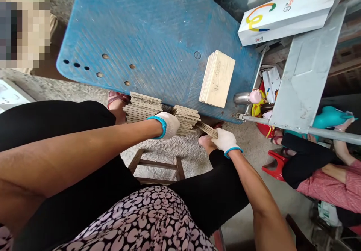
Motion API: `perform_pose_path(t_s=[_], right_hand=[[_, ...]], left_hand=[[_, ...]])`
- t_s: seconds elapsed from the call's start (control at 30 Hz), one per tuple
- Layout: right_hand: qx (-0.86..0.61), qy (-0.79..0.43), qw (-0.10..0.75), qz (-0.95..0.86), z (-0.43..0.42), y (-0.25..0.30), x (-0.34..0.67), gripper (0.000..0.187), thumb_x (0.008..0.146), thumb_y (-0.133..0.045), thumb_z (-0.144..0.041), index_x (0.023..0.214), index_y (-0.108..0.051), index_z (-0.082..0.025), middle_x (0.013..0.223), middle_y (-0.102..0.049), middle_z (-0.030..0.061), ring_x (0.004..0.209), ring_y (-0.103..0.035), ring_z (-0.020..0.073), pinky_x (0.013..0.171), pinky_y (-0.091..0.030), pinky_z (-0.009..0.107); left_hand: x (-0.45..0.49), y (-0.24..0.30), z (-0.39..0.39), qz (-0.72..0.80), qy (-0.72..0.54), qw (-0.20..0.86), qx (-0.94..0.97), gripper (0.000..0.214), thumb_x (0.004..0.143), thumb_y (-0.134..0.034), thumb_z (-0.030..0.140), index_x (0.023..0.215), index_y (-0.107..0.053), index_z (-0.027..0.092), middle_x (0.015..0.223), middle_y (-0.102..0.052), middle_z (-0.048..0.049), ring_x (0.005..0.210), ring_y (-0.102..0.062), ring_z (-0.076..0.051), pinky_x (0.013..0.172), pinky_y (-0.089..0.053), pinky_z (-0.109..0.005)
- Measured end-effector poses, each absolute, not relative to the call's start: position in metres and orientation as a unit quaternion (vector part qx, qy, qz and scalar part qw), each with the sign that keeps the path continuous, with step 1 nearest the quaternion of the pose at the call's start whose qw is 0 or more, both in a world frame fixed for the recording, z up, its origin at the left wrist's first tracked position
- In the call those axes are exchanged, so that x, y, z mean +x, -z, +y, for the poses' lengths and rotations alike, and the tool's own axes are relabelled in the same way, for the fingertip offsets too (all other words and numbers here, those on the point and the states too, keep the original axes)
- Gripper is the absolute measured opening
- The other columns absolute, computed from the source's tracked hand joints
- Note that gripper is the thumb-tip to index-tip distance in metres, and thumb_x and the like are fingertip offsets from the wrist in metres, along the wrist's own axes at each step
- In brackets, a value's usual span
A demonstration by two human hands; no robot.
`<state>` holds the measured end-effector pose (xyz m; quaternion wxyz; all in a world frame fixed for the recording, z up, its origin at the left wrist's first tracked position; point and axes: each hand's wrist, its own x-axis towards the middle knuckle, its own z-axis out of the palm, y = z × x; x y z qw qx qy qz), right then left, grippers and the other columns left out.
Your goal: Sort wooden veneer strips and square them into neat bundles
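The gloved left hand (169, 124) is resting on stacked thin wooden boards (162, 114) below the blue worktop (146, 33); the gloved right hand (224, 139) is gripping several boards.

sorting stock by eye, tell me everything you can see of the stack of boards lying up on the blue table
The stack of boards is a small pile of thin, pale rectangular sheets that look like plywood, edges squared up, top face lightly marked. It lies flat, slightly angled, near the right front edge of the blue table. No hand touches it; only the table does.
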<state>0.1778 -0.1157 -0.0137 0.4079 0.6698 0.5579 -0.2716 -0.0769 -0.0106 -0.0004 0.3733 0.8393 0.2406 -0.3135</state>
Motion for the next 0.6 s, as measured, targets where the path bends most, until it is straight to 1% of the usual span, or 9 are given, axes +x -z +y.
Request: perform_pose_path(t_s=[0.1,0.2,0.3,0.43,0.6], right_hand=[[0.636,0.271,0.409,0.596,-0.103,0.028,0.178,0.032,0.085,-0.056,-0.037,0.112,-0.059,-0.02,0.11,-0.068,0.0123,0.099,-0.068,0.0301,0.079,-0.051,0.036],[0.606,0.272,0.422,0.617,-0.09,0.037,0.178,0.03,0.084,-0.057,-0.032,0.111,-0.059,-0.019,0.11,-0.068,0.0138,0.099,-0.067,0.0307,0.078,-0.051,0.037],[0.596,0.276,0.421,0.626,-0.079,0.043,0.178,0.031,0.083,-0.057,-0.027,0.113,-0.059,-0.018,0.112,-0.067,0.0138,0.101,-0.066,0.03,0.082,-0.051,0.037],[0.581,0.283,0.422,0.636,-0.069,0.047,0.175,0.031,0.084,-0.057,-0.024,0.114,-0.059,-0.018,0.115,-0.066,0.0149,0.105,-0.065,0.0294,0.086,-0.05,0.037],[0.57,0.285,0.425,0.643,-0.059,0.054,0.174,0.032,0.083,-0.056,-0.019,0.114,-0.06,-0.018,0.114,-0.067,0.0153,0.105,-0.065,0.0307,0.086,-0.051,0.039]], left_hand=[[-0.074,-0.001,-0.008,0.229,0.353,0.368,0.829,0.031,0.091,-0.049,0.014,0.109,-0.069,-0.001,0.11,-0.067,-0.027,0.103,-0.065,-0.039,0.088,-0.05,-0.046],[-0.074,-0.003,-0.007,0.229,0.362,0.365,0.826,0.032,0.092,-0.047,0.014,0.11,-0.068,-0.001,0.112,-0.067,-0.0264,0.103,-0.064,-0.04,0.087,-0.05,-0.048],[-0.074,-0.005,-0.007,0.227,0.37,0.363,0.824,0.032,0.092,-0.046,0.013,0.112,-0.067,-0.001,0.113,-0.066,-0.026,0.103,-0.063,-0.039,0.087,-0.05,-0.048],[-0.074,-0.006,-0.009,0.226,0.359,0.353,0.834,0.033,0.09,-0.045,0.01,0.113,-0.067,-0.002,0.111,-0.066,-0.0277,0.099,-0.065,-0.038,0.085,-0.051,-0.047],[-0.075,0.0,-0.011,0.227,0.351,0.352,0.838,0.033,0.088,-0.047,0.009,0.111,-0.068,0.0,0.108,-0.067,-0.028,0.097,-0.066,-0.038,0.083,-0.052,-0.045]])
